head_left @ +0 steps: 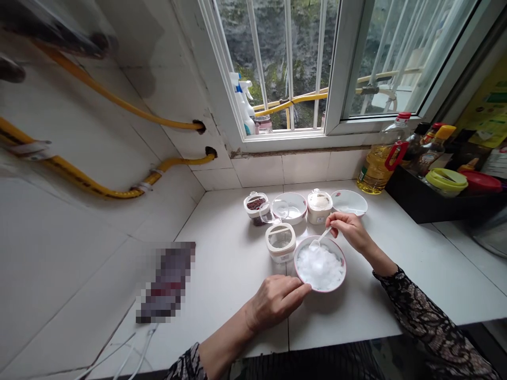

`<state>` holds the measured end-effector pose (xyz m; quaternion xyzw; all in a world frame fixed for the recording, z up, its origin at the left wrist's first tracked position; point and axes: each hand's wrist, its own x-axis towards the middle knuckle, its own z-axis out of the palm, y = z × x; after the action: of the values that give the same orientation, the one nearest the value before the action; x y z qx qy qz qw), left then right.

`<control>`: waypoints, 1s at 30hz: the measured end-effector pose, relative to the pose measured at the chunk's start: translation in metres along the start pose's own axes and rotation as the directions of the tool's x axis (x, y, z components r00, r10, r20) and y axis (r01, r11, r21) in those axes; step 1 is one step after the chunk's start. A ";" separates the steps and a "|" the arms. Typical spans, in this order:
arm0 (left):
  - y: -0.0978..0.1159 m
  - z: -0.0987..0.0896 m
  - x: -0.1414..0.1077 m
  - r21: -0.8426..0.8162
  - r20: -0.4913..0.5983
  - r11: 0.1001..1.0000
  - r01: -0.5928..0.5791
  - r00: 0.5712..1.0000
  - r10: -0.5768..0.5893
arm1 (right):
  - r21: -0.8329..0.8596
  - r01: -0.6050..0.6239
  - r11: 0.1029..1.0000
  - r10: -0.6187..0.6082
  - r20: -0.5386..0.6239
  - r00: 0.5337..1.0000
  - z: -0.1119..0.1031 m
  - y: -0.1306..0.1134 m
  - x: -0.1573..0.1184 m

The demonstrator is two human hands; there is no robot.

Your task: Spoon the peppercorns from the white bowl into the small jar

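Note:
A white bowl [345,268] with a pink rim, filled with a white, clumpy, grainy substance [321,266], stands on the counter. My left hand [277,300] is closed at its near left edge, thumb and fingers on the rim. Between the fingertips of my right hand [349,228] is a white spoon [325,233], its head dipped in the far side of the white heap. Just left of the bowl sits a cream square jar [280,255] with its clear lid [279,211] flipped up; little shows inside.
Behind stand a jar of dark red beans [256,205], a jar of pale contents [320,201] and two more bowls [290,217]. An oil bottle [374,169] and a black condiment box [414,198] are back right. Cables [144,345] and a blurred-out object [166,282] lie left.

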<state>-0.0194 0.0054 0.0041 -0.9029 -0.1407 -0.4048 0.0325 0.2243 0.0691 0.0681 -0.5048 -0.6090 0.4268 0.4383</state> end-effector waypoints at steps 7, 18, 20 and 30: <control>0.000 0.003 -0.002 0.003 -0.006 1.000 -0.002 1.000 0.002 | -0.201 0.135 0.970 -0.123 0.074 0.990 0.011 -0.001 -0.007; -0.001 0.004 -0.003 -0.003 -0.001 1.000 0.016 1.000 -0.016 | 0.117 -0.085 0.990 0.088 -0.022 0.996 0.002 0.004 0.002; -0.001 0.004 -0.003 0.000 0.001 1.000 0.015 1.000 -0.015 | 0.173 -0.113 0.978 0.115 -0.005 0.993 0.002 0.004 0.003; 0.000 0.005 0.000 0.008 -0.009 1.000 0.014 1.000 -0.014 | 0.333 -0.034 0.942 0.026 0.030 0.999 0.021 -0.008 -0.007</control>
<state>-0.0161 0.0066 0.0006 -0.8999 -0.1488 -0.4085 0.0340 0.2034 0.0597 0.0697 -0.4274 -0.5257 0.5365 0.5031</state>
